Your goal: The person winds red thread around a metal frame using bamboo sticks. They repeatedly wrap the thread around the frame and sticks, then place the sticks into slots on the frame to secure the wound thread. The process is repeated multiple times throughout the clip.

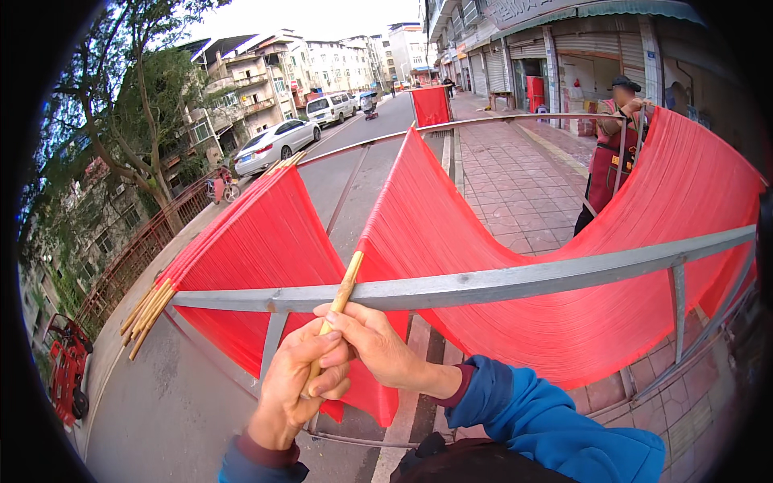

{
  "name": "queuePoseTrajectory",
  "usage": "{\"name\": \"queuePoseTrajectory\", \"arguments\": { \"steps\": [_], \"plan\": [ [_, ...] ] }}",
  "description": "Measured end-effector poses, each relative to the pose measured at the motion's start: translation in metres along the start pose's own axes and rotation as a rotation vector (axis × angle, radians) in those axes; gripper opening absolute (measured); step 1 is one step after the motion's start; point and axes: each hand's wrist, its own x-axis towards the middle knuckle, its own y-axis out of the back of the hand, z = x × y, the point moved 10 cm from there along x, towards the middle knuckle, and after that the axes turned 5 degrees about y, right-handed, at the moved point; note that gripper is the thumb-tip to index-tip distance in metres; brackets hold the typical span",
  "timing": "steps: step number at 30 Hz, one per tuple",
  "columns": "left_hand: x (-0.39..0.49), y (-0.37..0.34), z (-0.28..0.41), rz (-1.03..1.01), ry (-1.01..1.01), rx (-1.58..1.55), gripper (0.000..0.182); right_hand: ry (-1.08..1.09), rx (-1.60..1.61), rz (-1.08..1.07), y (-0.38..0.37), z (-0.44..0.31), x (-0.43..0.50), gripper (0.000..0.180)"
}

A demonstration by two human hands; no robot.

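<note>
My left hand (302, 377) is closed round the lower end of a wooden rod (347, 281), and my right hand (375, 341) grips the same rod just above it. The rod slants over a grey metal rail (459, 291). From its upper part hangs a wide sheet of fine red strands (513, 296), sagging and rising to the far right. At the left, a bundle of rod ends (146, 314) rests at the rail's left end, with more red strands (259, 241) hanging from those rods.
A person in an apron (610, 157) stands at the right beyond the rail, hands by the strands. A far metal rail (483, 121) crosses ahead. A red cart (69, 374) is at the lower left. Cars (278, 142) stand along the road.
</note>
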Motion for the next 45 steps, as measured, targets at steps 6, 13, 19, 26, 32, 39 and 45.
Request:
{"name": "queuePoseTrajectory", "arguments": {
  "steps": [6, 13, 19, 26, 32, 39, 45],
  "plan": [
    [-0.002, -0.009, -0.006, -0.089, 0.039, -0.178, 0.022, 0.105, -0.560, -0.165, 0.021, -0.041, -0.043, 0.034],
    [-0.001, -0.003, -0.002, -0.020, 0.046, -0.048, 0.018, -0.027, -0.163, -0.127, 0.030, -0.033, -0.026, 0.040],
    [-0.001, -0.006, -0.004, -0.006, 0.049, -0.099, 0.017, -0.070, -0.371, -0.189, 0.059, 0.013, -0.050, 0.032],
    [-0.001, -0.002, -0.006, -0.017, 0.040, -0.140, 0.022, -0.355, 0.315, 0.473, 0.189, 0.101, -0.110, 0.009],
    [0.000, -0.001, -0.004, -0.009, 0.020, -0.120, 0.025, 0.256, -0.917, 0.475, 0.185, -0.005, -0.102, 0.016],
    [-0.001, -0.003, -0.003, -0.014, 0.014, -0.094, 0.026, 0.662, -1.445, 0.339, 0.119, -0.030, -0.035, 0.021],
    [-0.002, 0.002, 0.008, 0.083, 0.010, 0.236, 0.030, 0.789, -1.145, 0.273, 0.094, -0.043, -0.044, 0.011]
  ]
}}
